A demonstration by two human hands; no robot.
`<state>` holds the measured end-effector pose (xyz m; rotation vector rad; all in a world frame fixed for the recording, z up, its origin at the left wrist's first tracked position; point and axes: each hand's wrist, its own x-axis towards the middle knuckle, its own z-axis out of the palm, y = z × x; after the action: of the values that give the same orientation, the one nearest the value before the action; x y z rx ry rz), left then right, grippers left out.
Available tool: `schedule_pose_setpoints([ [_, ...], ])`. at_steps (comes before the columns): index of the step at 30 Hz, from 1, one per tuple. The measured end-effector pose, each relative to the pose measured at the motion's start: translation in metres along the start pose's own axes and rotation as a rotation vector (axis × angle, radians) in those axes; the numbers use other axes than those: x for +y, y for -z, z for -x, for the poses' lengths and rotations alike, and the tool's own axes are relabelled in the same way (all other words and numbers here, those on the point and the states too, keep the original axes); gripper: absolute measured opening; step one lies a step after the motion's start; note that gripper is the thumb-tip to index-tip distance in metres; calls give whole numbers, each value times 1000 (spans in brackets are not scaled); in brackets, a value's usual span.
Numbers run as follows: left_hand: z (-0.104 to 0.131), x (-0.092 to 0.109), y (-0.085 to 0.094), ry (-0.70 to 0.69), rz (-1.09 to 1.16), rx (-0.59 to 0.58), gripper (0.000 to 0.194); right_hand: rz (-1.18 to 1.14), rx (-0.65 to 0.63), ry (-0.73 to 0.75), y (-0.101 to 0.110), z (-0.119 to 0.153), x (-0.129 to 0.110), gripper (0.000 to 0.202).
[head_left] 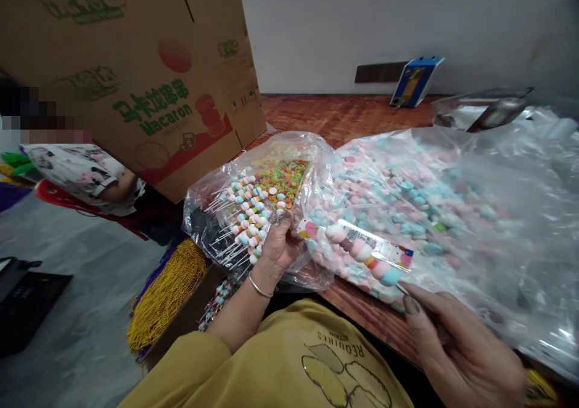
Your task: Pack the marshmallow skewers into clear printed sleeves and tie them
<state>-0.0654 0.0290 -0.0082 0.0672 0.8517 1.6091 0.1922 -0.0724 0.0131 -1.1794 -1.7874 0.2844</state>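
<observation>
Large cardboard macaron carton [149, 52] stands at far left, beside the wood-grain surface [312, 115]. On the surface: big clear bag [520, 215] of pink, blue and white marshmallows; left of it, smaller clear bag [289, 139] with ring-shaped candies and a batch of finished marshmallow skewers [248, 221], bare sticks pointing left. Right hand [470, 353]: fingers pinched on the stick of one marshmallow skewer [362, 250], held above the marshmallow bag, between the hands. Left hand [275, 251]: fingers look closed on the left end of a clear printed wrapper [362, 232]. Key relation: skewer lies ahead and left of the right fingers, right hand nearer. Long axis is diagonal, in line with its stick, slightly skewed to the wrapper, which lies behind it in view. White candy end points up-left toward the left hand; blue end sits next to the right fingers. Contact between skewer and wrapper: can't tell.
</observation>
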Motion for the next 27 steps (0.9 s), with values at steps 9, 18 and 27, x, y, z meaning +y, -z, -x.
schedule_pose_setpoints([
  [9,11,-7,-18,78,-22,15,30,23,-31,79,-8,-3,-2,21],
  [18,5,-16,-9,-40,-90,-159,53,28,-100,58,1,1,0,16],
  [27,7,-20,-8,-128,-272,-301,51,-99,-141,-42,-7,4,3,14],
])
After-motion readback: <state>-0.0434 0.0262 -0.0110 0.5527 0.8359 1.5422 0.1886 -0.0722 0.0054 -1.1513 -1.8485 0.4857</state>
